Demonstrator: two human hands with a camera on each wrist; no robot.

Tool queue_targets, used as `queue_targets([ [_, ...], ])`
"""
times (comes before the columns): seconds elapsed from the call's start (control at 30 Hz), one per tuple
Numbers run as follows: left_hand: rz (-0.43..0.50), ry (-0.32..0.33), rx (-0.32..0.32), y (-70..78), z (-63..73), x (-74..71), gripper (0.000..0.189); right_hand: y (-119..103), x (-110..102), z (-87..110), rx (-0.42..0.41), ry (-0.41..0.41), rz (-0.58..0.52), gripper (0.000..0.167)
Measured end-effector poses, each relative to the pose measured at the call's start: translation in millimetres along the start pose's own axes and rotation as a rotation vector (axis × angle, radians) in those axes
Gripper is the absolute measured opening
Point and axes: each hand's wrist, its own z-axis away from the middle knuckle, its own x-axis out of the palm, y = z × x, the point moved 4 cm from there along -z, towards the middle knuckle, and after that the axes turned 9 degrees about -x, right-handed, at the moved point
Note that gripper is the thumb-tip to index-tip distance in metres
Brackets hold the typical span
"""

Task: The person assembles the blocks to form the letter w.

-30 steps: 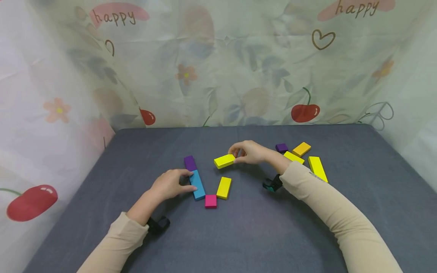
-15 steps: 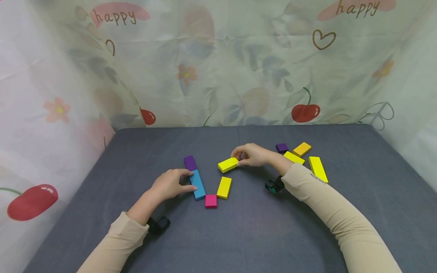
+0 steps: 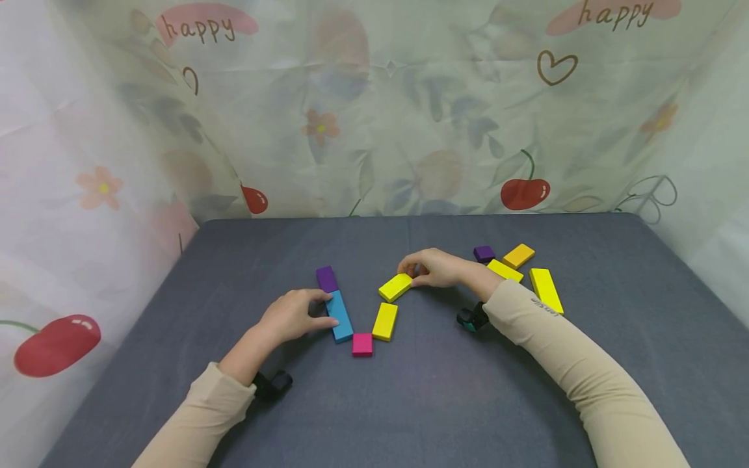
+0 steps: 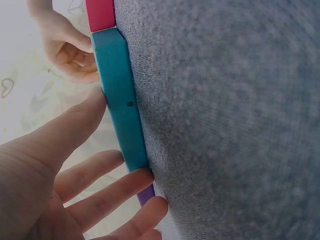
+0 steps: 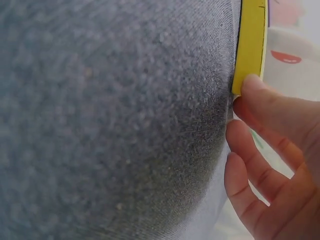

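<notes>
My right hand (image 3: 435, 267) pinches the near right end of a yellow block (image 3: 395, 287) between thumb and fingers. The block lies slanted, its far corner close above a second yellow block (image 3: 385, 322). In the right wrist view the thumb is on the end of the held yellow block (image 5: 250, 50). My left hand (image 3: 295, 315) holds a long blue block (image 3: 339, 316), thumb near one part and fingers near the other. A purple block (image 3: 327, 279) joins its far end, and a pink block (image 3: 362, 345) sits between its near end and the second yellow block.
Off to the right lie a small dark purple block (image 3: 484, 253), an orange block (image 3: 518, 256), a yellow block (image 3: 505, 270) partly behind the right forearm, and a long yellow block (image 3: 547, 290). Grey cloth (image 3: 439, 403) covers the table; a printed curtain (image 3: 386, 130) hangs behind.
My right hand has brought its yellow block a little right and toward me, close to the second yellow block, turning it slightly. The left hand stays on the blue block.
</notes>
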Motion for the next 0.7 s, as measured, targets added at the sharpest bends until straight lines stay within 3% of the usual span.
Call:
queue_targets([
  [0.3,0.003,0.0,0.004,-0.3,-0.2,0.4,0.056,-1,0,0.5,0.041,0.014,0.004,0.036],
  [0.47,0.004,0.002,0.004,-0.4,-0.8,0.8,0.056,-4,0,4.5,0.08,0.074,-0.05,0.036],
  [0.7,0.007,0.004,-0.001,-1.1,-1.3,1.4,0.056,-14,6,4.3,0.224,0.126,-0.08,0.05],
])
